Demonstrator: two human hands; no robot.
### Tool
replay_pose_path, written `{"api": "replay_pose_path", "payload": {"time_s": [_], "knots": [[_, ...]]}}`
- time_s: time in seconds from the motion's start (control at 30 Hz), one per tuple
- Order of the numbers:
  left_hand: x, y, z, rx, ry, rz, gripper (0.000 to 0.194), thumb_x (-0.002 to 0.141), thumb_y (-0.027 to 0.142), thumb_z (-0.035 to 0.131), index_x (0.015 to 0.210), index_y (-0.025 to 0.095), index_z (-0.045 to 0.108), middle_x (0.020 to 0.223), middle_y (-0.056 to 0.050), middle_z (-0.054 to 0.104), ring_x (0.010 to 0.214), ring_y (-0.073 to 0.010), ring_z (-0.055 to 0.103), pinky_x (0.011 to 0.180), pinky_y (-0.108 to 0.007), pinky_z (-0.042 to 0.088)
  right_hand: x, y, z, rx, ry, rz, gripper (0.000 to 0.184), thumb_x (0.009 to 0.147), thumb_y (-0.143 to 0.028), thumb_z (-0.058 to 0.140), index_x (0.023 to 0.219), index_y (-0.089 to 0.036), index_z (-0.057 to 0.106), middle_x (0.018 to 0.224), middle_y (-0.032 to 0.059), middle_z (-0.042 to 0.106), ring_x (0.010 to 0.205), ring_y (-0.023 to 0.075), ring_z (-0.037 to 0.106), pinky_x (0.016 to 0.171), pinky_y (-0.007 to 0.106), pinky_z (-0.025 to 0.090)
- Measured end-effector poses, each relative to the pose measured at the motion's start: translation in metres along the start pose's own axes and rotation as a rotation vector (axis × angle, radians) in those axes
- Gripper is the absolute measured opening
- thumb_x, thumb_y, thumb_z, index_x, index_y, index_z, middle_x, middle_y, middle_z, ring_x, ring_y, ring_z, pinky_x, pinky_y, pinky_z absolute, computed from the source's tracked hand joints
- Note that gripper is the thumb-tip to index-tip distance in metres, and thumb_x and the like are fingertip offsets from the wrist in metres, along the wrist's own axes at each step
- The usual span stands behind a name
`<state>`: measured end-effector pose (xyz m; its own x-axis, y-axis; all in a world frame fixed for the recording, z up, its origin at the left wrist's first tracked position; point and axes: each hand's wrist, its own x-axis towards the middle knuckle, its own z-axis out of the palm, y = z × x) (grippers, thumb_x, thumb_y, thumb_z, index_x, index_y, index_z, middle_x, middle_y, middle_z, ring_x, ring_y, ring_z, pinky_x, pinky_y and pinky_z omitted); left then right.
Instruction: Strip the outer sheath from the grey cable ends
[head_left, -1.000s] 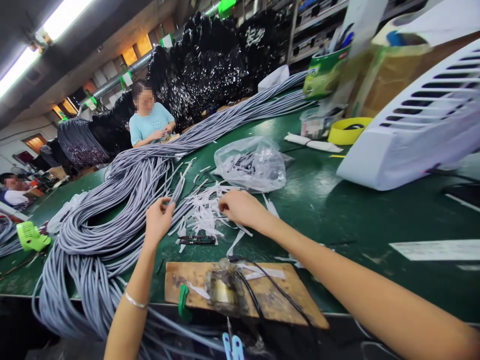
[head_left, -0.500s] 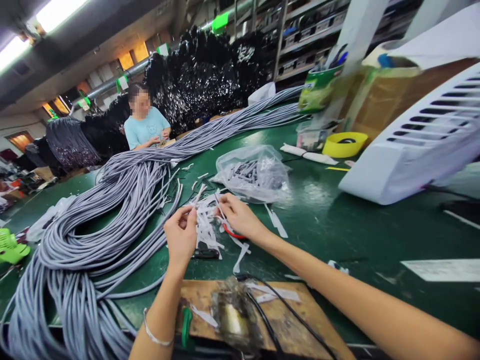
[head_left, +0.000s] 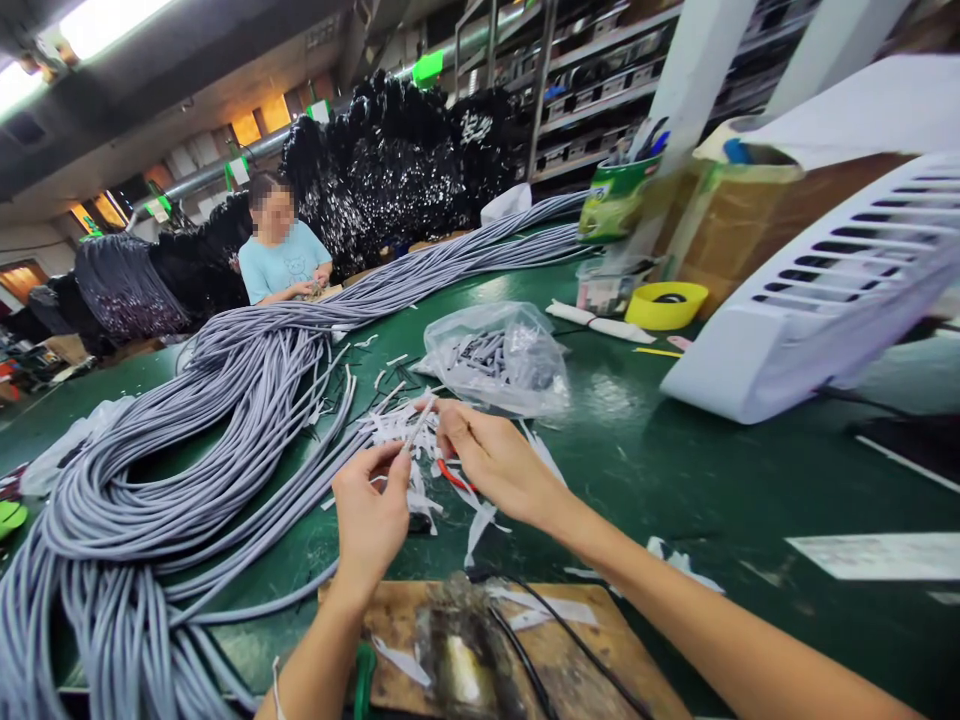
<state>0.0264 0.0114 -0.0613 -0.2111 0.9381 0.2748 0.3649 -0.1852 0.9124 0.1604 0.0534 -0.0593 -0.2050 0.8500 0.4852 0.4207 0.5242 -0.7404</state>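
Note:
My left hand [head_left: 373, 508] is closed around a grey cable, pinching it near its end between thumb and fingers. The pale cable end [head_left: 420, 424] slants up and right out of that pinch. At its tip, the fingers of my right hand [head_left: 491, 455] are closed on it; the exact grip is partly hidden. Beneath both hands lies a heap of white strips [head_left: 390, 428]. A red-handled tool [head_left: 456, 477] sticks out from under my right hand, its other end hidden.
A large bundle of grey cables [head_left: 247, 350] sweeps across the green table [head_left: 622, 470]. Behind my hands sits a clear bag of grey pieces [head_left: 499, 355]. A wooden board [head_left: 585, 650] with a metal device [head_left: 461, 665] is nearest me. A white slotted housing [head_left: 810, 300] stands right. Another person [head_left: 285, 260] sits across.
My hands have come together: the left moved right with the cable, and the right now meets its tip. The view has shifted slightly.

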Motion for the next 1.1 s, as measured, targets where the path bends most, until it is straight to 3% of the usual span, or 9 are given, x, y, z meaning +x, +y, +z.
{"api": "replay_pose_path", "payload": {"time_s": [0.1, 0.27, 0.47, 0.63, 0.73, 0.83, 1.0, 1.1], "knots": [[-0.003, 0.001, 0.001, 0.011, -0.027, -0.038, 0.023, 0.074, 0.027, 0.056, 0.083, 0.011, 0.069, 0.072, -0.008, 0.068, 0.062, -0.0154, 0.060, 0.052, -0.022, 0.044, -0.002, -0.003, 0.002, 0.122, 0.027, 0.008, 0.042, 0.085, -0.048, 0.032, 0.061, -0.017, 0.050, 0.057, 0.0005, 0.049, 0.052, 0.0116, 0.044, 0.051, 0.024, 0.035], [-0.009, 0.002, 0.003, -0.002, -0.099, -0.049, 0.023, 0.073, 0.028, 0.056, 0.081, 0.011, 0.069, 0.069, -0.007, 0.065, 0.059, -0.0143, 0.056, 0.048, -0.021, 0.041, 0.000, -0.004, 0.003, 0.455, 0.095, 0.202, 0.044, 0.067, -0.058, 0.055, 0.060, -0.015, 0.053, 0.051, -0.0034, 0.041, 0.045, 0.0070, 0.031, 0.041, 0.022, 0.025], [-0.011, 0.004, 0.003, -0.099, -0.093, -0.009, 0.023, 0.075, 0.026, 0.054, 0.082, 0.009, 0.068, 0.064, -0.004, 0.059, 0.049, -0.0086, 0.045, 0.044, -0.020, 0.036, -0.005, -0.012, 0.008, 0.461, 0.018, 0.205, 0.043, 0.065, -0.056, 0.058, 0.053, -0.015, 0.051, 0.048, -0.0031, 0.041, 0.045, 0.0070, 0.030, 0.041, 0.022, 0.024], [-0.011, 0.007, 0.001, -0.081, -0.105, 0.059, 0.023, 0.076, 0.024, 0.053, 0.088, 0.012, 0.069, 0.068, -0.004, 0.057, 0.055, -0.0099, 0.047, 0.046, -0.020, 0.035, -0.006, -0.004, 0.009, 0.304, 0.146, 0.167, 0.041, 0.074, -0.053, 0.048, 0.054, -0.017, 0.047, 0.049, -0.0036, 0.036, 0.045, 0.0082, 0.032, 0.043, 0.023, 0.026], [-0.010, 0.005, 0.001, -0.072, -0.073, 0.055, 0.025, 0.077, 0.022, 0.052, 0.094, 0.014, 0.068, 0.074, -0.005, 0.060, 0.061, -0.0114, 0.051, 0.050, -0.020, 0.038, -0.005, -0.001, 0.006, 0.160, 0.212, 0.148, 0.036, 0.079, -0.051, 0.043, 0.070, -0.017, 0.052, 0.051, -0.0033, 0.044, 0.045, 0.0097, 0.039, 0.045, 0.023, 0.031], [-0.007, 0.003, 0.000, -0.132, -0.007, -0.005, 0.026, 0.076, 0.024, 0.054, 0.096, 0.013, 0.067, 0.081, -0.008, 0.063, 0.065, -0.0131, 0.055, 0.051, -0.021, 0.040, -0.009, -0.006, 0.005, -0.036, 0.164, 0.066, 0.033, 0.084, -0.047, 0.037, 0.086, -0.018, 0.053, 0.053, -0.0030, 0.052, 0.043, 0.0113, 0.047, 0.045, 0.022, 0.033], [-0.006, 0.003, -0.002, -0.210, 0.052, -0.093, 0.028, 0.074, 0.029, 0.057, 0.092, 0.011, 0.067, 0.079, -0.008, 0.066, 0.063, -0.0132, 0.057, 0.050, -0.021, 0.042, -0.021, -0.013, 0.014, -0.388, 0.199, -0.234, 0.042, 0.091, -0.031, 0.030, 0.060, -0.019, 0.056, 0.052, 0.0017, 0.061, 0.045, 0.0122, 0.053, 0.048, 0.023, 0.028], [-0.006, 0.005, -0.002, -0.218, 0.055, -0.111, 0.027, 0.074, 0.029, 0.056, 0.091, 0.011, 0.068, 0.079, -0.008, 0.066, 0.062, -0.0125, 0.057, 0.051, -0.020, 0.043, -0.022, -0.012, 0.016, -0.440, 0.236, -0.276, 0.042, 0.091, -0.029, 0.032, 0.059, -0.018, 0.059, 0.051, 0.0014, 0.062, 0.044, 0.0113, 0.053, 0.048, 0.023, 0.027]]}}
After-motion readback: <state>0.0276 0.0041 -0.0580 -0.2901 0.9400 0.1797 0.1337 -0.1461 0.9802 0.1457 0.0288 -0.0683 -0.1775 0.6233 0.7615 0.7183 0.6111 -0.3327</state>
